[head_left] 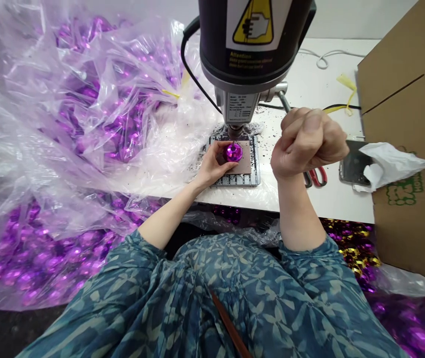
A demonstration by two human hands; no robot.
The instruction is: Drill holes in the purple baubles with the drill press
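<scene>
My left hand [217, 161] pinches a shiny purple faceted bead [233, 152] between thumb and fingers. The bead rests on a brown square board [245, 164], which lies on the slotted metal base plate [255, 174] of a bench drill press [247, 64]. Just above the bead is the drill's chuck [235, 131]; the bit's tip cannot be made out. Raised at the right, my right hand [309, 141] is closed in a fist around the end of the feed lever [284, 99], whose grip is hidden by the fingers.
Clear plastic bags of purple beads [111, 114] cover the left side. Dark shavings [260, 130] are scattered around the base. Red-handled scissors [318, 176], a phone [354, 161] and crumpled tissue [387, 164] lie right, beside a tall cardboard box [409, 124]. Purple and gold beads [352, 248] sit below the table edge.
</scene>
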